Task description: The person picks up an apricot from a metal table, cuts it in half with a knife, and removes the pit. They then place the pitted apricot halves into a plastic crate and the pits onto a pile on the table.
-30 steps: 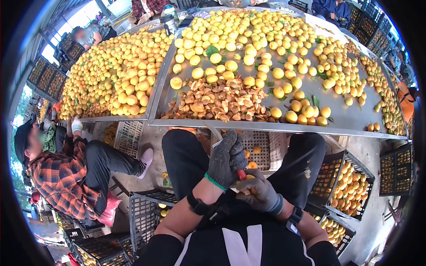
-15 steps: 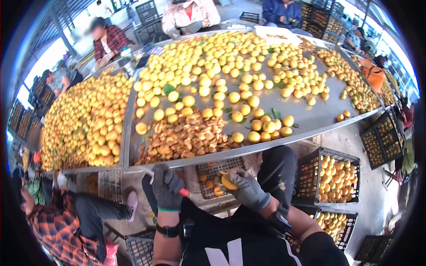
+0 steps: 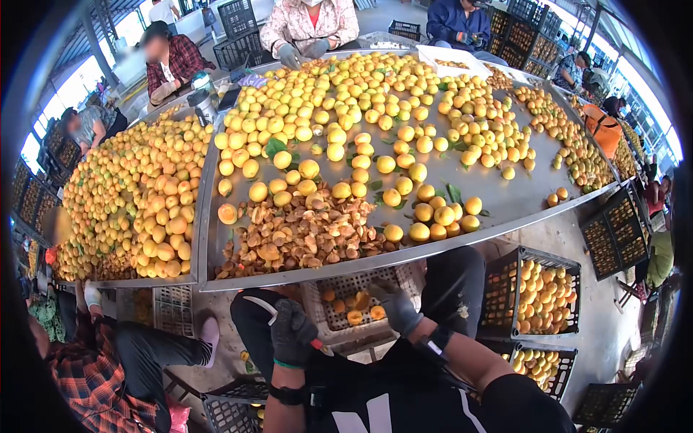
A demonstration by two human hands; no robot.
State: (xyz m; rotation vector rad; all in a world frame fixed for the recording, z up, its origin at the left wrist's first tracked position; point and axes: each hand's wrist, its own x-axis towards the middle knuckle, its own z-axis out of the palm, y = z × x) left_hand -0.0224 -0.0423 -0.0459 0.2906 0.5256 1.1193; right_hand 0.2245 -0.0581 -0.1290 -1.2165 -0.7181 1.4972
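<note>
My left hand [image 3: 292,333], in a grey glove with a green cuff, is closed round a slim hand tool [image 3: 261,304]. Its pale curved end sticks out on one side of the fist, and a red part with a light tip shows on the other. My right hand [image 3: 397,309], also gloved in grey, is over the right side of a light plastic crate [image 3: 315,307] between my knees. Its fingers look loosened, with no fruit visible in them. Several opened orange fruit pieces [image 3: 355,317], apricot-like, lie in that crate.
A metal-topped table [image 3: 505,206] holds many yellow-orange fruits [image 3: 289,108] and a heap of brown peelings or scraps [image 3: 303,227]. Black crates of fruit [image 3: 545,296] stand at my right. A person in a plaid shirt [image 3: 101,375] sits at my left; others sit across the table.
The opened fruit has left my right hand, and more pieces lie in the crate. My left hand has moved down and slightly right with the tool.
</note>
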